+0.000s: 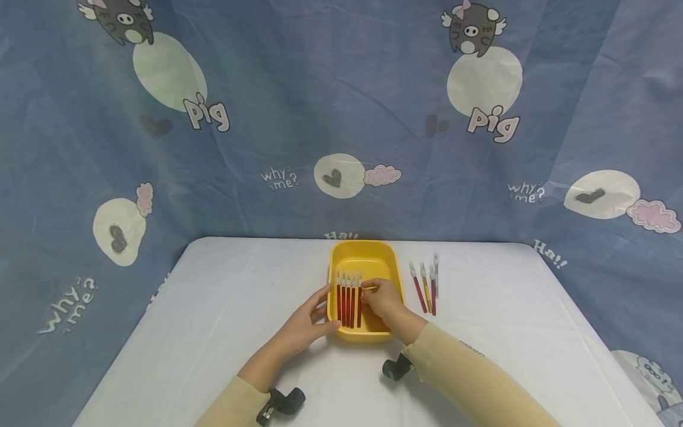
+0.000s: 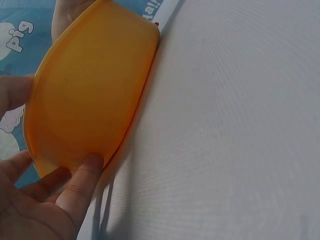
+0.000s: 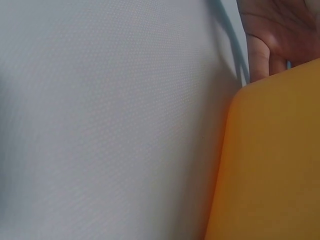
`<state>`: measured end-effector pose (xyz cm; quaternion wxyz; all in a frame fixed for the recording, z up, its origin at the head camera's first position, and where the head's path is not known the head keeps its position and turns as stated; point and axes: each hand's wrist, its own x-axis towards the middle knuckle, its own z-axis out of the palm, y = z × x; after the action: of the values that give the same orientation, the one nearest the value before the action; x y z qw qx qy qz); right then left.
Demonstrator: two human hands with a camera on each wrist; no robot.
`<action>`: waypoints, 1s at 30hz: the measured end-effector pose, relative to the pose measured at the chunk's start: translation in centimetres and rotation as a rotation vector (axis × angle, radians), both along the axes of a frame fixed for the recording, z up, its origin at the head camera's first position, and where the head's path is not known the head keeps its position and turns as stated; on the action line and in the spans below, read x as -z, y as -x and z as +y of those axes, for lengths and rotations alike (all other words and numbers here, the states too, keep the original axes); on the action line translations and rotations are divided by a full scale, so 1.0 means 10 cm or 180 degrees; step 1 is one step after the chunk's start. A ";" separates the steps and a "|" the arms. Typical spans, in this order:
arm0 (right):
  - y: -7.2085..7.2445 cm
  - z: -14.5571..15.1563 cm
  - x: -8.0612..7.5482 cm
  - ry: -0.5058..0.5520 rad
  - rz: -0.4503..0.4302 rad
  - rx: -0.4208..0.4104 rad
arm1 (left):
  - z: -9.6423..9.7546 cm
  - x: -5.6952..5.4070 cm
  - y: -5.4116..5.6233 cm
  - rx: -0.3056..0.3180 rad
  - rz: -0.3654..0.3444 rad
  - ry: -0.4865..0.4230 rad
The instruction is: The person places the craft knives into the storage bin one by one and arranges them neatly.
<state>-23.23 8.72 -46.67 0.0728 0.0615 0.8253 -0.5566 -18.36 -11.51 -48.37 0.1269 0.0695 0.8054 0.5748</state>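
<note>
A yellow tray (image 1: pixel 368 249) stands on the table, with a row of several slim, pen-like sticks (image 1: pixel 348 305), mostly red with clear caps, lying side by side in its left part. My left hand (image 1: pixel 305 323) holds the tray at its near left corner, thumb on the near rim and fingers at the left side; in the left wrist view the fingertips press its outer wall (image 2: pixel 95 85). Reaching over the tray's right side, my right hand (image 1: pixel 385 301) pinches the rightmost red stick (image 1: pixel 359 308) of the row. The tray wall hides its fingertips in the right wrist view.
Right of the tray, several more capped sticks (image 1: pixel 427 287) lie on the white table (image 1: pixel 496 308): red, yellow and one clear-looking. A blue printed cloth (image 1: pixel 341 118) hangs behind the table's far edge.
</note>
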 end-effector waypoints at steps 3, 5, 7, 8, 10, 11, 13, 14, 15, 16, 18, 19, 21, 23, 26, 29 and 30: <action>0.00 0.00 0.00 0.0000 0.0019 -0.0004 | -0.01 0.01 0.00 0.0006 -0.0005 -0.0036; 0.00 0.00 0.00 -0.0023 0.0035 0.0003 | -0.01 0.01 0.00 0.0022 -0.0006 -0.0055; 0.00 -0.01 -0.01 0.0003 0.0058 0.0007 | -0.02 0.02 0.00 0.0028 -0.0008 -0.0075; 0.00 0.00 -0.01 0.0017 0.0074 0.0009 | -0.02 0.02 0.00 0.0030 -0.0009 -0.0080; -0.01 0.00 -0.03 0.0058 0.0102 0.0010 | -0.02 0.02 0.01 0.0026 -0.0013 -0.0071; -0.01 0.00 -0.04 0.0082 0.0120 0.0014 | -0.02 0.02 0.01 0.0024 -0.0014 -0.0071; -0.02 0.01 -0.06 0.0145 0.0147 0.0015 | -0.02 0.02 0.01 0.0016 -0.0019 -0.0066; -0.02 0.02 -0.08 0.0179 0.0156 0.0020 | -0.02 0.02 0.01 0.0018 -0.0021 -0.0070; -0.03 0.03 -0.09 0.0188 0.0152 0.0029 | -0.02 0.02 0.01 0.0023 -0.0024 -0.0079; -0.03 0.04 -0.11 0.0170 0.0182 0.0030 | -0.02 0.02 0.01 0.0032 -0.0023 -0.0089; -0.03 0.08 -0.16 0.0121 0.0253 0.0013 | -0.02 0.02 0.01 0.0040 -0.0024 -0.0090; -0.03 0.11 -0.19 0.0087 0.0290 -0.0001 | -0.02 0.02 0.01 0.0046 -0.0024 -0.0096; -0.03 0.15 -0.25 0.0069 0.0314 -0.0013 | -0.02 0.02 0.01 0.0040 -0.0030 -0.0084; -0.02 0.19 -0.31 0.0080 0.0345 -0.0056 | -0.01 0.01 0.01 0.0015 -0.0039 -0.0047; -0.03 0.26 -0.38 0.0081 0.0340 -0.0141 | -0.01 0.01 0.01 -0.0021 -0.0051 -0.0010; -0.04 0.35 -0.46 -0.0027 0.0352 -0.0220 | -0.01 0.00 0.00 -0.0037 -0.0043 0.0008; -0.05 0.38 -0.48 -0.0062 0.0367 -0.0236 | 0.00 -0.01 0.00 -0.0041 -0.0040 0.0013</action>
<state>-22.75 12.49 -41.89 0.0451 -0.0005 0.8353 -0.5480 -18.38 -11.54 -48.29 0.1284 0.0603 0.8061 0.5745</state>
